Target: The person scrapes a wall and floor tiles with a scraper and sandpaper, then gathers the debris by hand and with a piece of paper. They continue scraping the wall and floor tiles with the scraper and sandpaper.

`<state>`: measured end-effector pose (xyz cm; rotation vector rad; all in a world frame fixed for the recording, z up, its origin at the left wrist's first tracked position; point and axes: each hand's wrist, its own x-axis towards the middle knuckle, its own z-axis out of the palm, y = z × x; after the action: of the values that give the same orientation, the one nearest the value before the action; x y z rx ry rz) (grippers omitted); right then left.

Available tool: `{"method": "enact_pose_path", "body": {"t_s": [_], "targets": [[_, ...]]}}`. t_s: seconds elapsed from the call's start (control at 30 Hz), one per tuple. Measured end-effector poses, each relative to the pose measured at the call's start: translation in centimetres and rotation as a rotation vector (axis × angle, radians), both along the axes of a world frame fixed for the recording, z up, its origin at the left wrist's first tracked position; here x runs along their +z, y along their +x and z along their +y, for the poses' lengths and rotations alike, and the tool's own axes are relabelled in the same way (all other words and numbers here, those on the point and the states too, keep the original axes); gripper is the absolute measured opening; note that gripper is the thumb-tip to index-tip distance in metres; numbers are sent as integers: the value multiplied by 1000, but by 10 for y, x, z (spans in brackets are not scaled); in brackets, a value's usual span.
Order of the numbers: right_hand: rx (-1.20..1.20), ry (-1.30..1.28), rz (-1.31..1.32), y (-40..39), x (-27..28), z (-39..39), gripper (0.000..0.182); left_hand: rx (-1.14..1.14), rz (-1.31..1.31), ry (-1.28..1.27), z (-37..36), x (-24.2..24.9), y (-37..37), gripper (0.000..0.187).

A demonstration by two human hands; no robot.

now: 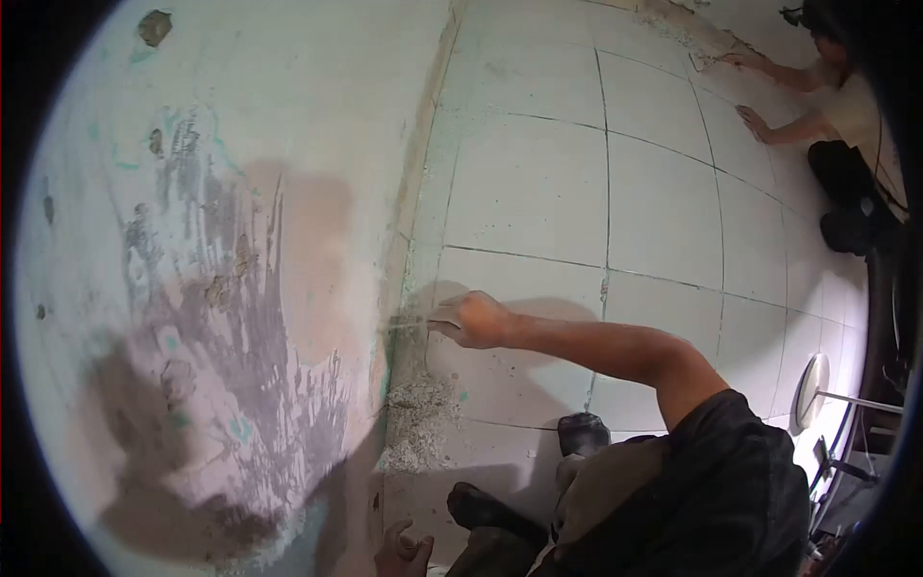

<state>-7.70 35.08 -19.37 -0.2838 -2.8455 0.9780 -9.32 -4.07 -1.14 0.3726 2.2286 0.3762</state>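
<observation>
My right hand (pixel 476 319) is closed around a scraper (pixel 406 325), its thin flat blade reaching the seam between the wall and the tiled floor. Most of the handle is hidden in my fingers. Close below that hand, a heap of pale crumbled debris (pixel 420 423) lies along the foot of the wall. My left hand (pixel 404 553) is at the bottom edge, near the wall, with its fingers curled. What it holds, if anything, I cannot make out.
A scuffed wall (pixel 317 250) with grey patches fills the left. White floor tiles (pixel 524 192) spread to the right. My shoes (pixel 584 435) are just below my right arm. Another person (pixel 851 125) works at the upper right. A round disc on a rod (pixel 813 392) stands at right.
</observation>
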Motion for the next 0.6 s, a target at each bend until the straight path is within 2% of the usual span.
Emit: {"method": "enact_pose_path", "body": {"t_s": [0.03,0.07,0.1,0.13,0.17,0.2,0.23,0.27,0.3,0.33,0.4,0.43,0.5,0.53,0.6], "targets": [[43,-88,-16,0,5,-4,33,-49,49,26,-1,0,0,35],[10,21,105,7,-31,15,36,-91,101,45,-2,3,0,34],[-97,175,44,4,-67,40,26,-74,118,34,6,9,-2,34],[-498,88,340,29,12,68,21,-64,139,10,15,16,-3,38],[-605,212,-40,52,-13,119,22,-66,148,-7,22,19,-5,42],[-846,237,8,86,-31,158,24,-32,150,-11,21,15,-5,42],[-1084,234,77,120,-48,196,37,21,82,-17,17,5,-9,44],[-1110,787,381,163,-63,221,41,62,11,-25,12,-5,-13,46],[-1282,832,-43,242,-148,276,44,-51,86,-68,7,-13,-15,45],[-1299,835,-61,263,-134,261,44,-73,78,-70,0,-19,-18,45],[-1829,446,-436,334,-74,205,34,-120,53,-233,-11,-34,-25,47],[-1911,477,-535,360,-73,182,33,-175,40,-227,-9,-37,-28,47],[-2025,519,-649,411,-91,156,31,-140,72,-309,-3,-44,-28,44],[-2081,733,-640,446,-121,155,28,-168,65,-302,-13,-55,-29,44],[-2127,942,-637,470,-134,160,24,-251,58,-36,-37,-80,-34,31]]}}
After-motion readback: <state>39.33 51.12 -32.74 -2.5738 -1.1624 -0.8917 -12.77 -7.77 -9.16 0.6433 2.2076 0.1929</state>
